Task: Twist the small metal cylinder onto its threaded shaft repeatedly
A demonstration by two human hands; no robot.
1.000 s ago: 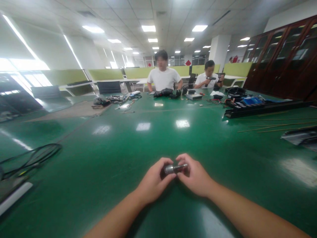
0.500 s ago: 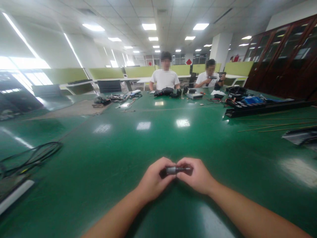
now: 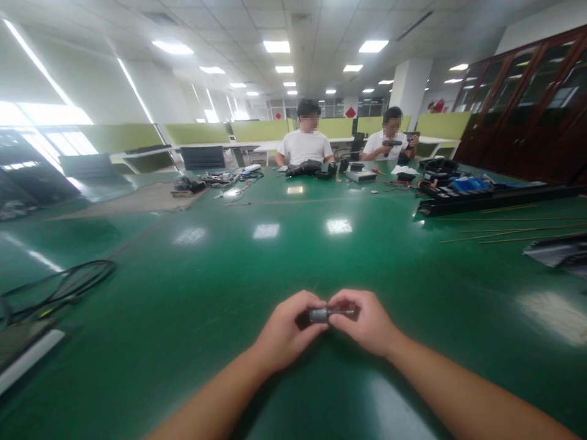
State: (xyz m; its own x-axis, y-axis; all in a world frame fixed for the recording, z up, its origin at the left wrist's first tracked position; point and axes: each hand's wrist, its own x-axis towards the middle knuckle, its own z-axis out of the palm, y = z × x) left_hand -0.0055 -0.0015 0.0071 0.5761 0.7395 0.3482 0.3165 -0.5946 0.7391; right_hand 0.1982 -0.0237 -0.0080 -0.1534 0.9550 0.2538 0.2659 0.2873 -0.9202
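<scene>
Just above the green tabletop, close to my body, both hands meet around a small grey metal cylinder [image 3: 318, 315] with a thin shaft pointing right; its exact kind cannot be made out. My left hand [image 3: 283, 331] is closed round the thicker left end, thumb below and fingers above. At the thinner right end, my right hand [image 3: 369, 324] pinches the piece, its thumb lying over the middle where cylinder and shaft join. Part of the piece is hidden behind the fingers, and the fingertips of the two hands almost touch.
Black cables [image 3: 82, 287] lie coiled at left. Thin rods [image 3: 504, 234] and a long black rail [image 3: 486, 200] are on the right. Tools and electronic parts [image 3: 316, 170] stand along the far edge, where two people [image 3: 305, 146] sit, one holding a dark tool.
My right thumb has shifted slightly up over the middle of the grey piece. Both hands stay in place. Across the table, one person's head has turned.
</scene>
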